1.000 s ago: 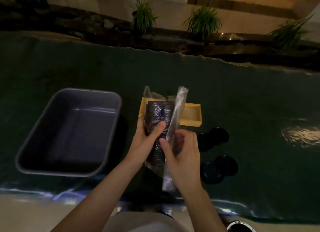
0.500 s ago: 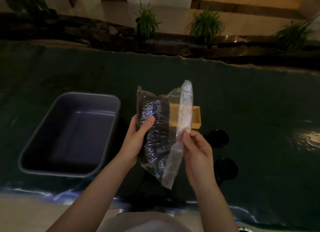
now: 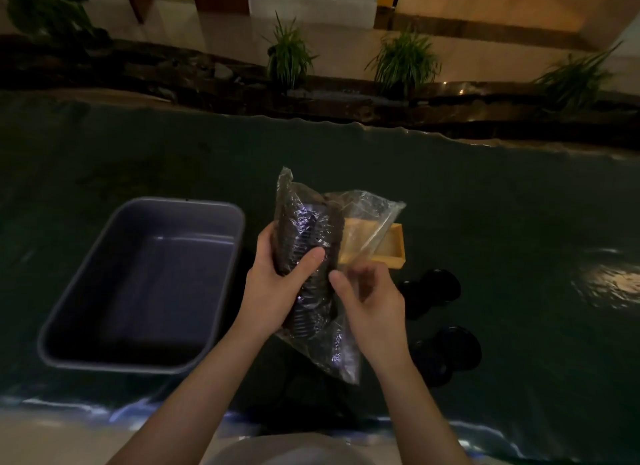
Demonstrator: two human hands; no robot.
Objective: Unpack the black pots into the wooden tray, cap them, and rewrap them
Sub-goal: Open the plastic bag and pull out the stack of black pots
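Left hand [image 3: 273,291] fingers wrapped tight round the stack of black pots [image 3: 308,256], still bagged. Right hand [image 3: 372,298] fingers pinch the clear plastic bag [image 3: 363,211] just beside the stack; blurred, exact grip unclear. Wooden tray [image 3: 391,248] just beyond the right fingertips, lids [image 3: 440,288] to their right. Risk: slick film slips, stack drops out sideways. Versus earlier: the rolled bag edge has opened into a loose flap.

Black pots [image 3: 306,256] stacked, upright in clear wrap [image 3: 360,215]; wooden tray [image 3: 388,246] behind.
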